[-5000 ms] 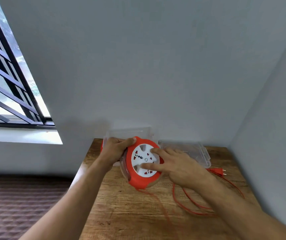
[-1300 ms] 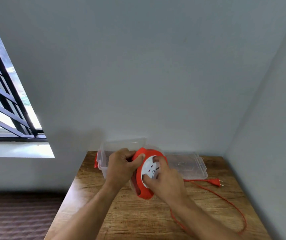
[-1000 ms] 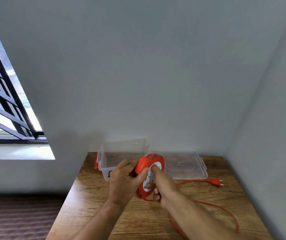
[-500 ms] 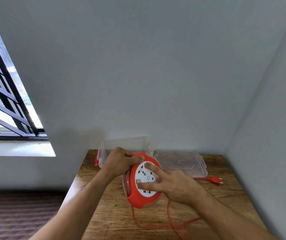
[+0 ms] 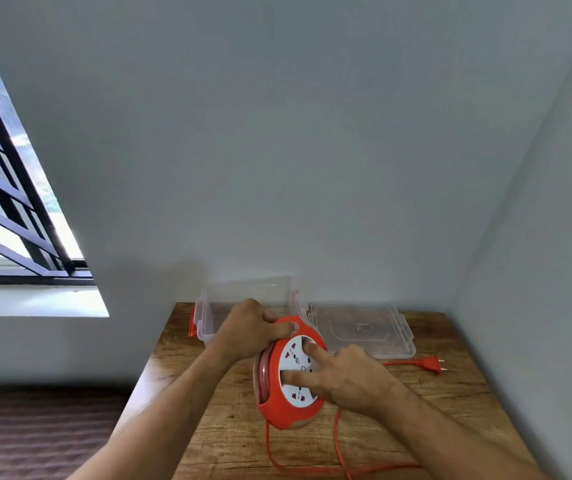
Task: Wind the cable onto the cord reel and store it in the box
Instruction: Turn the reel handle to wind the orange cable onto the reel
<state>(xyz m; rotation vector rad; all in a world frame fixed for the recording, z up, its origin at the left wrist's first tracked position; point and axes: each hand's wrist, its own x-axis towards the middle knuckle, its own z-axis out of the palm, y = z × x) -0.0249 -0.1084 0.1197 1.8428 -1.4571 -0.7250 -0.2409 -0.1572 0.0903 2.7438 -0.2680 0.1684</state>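
- My left hand grips the orange rim of the cord reel, fingers curled over its top edge and thumb pressed along the rim, so the housing stays put while the middle turns.
- My right hand lies on the white socket face with two fingers straight and spread, their tips pressing the face; I judge that they are placed there to spin it and draw the cord in.
- I hold the reel tilted on edge above the wooden table, just in front of the clear plastic box, so the cord can feed freely from below.
- Red coils show in the reel's groove on its left side, yet much orange cable trails loose across the table.
- Its plug lies well to the right, beside the box lid, which is off and flat.
- The box stands open, ready; winding is unfinished, I reckon.
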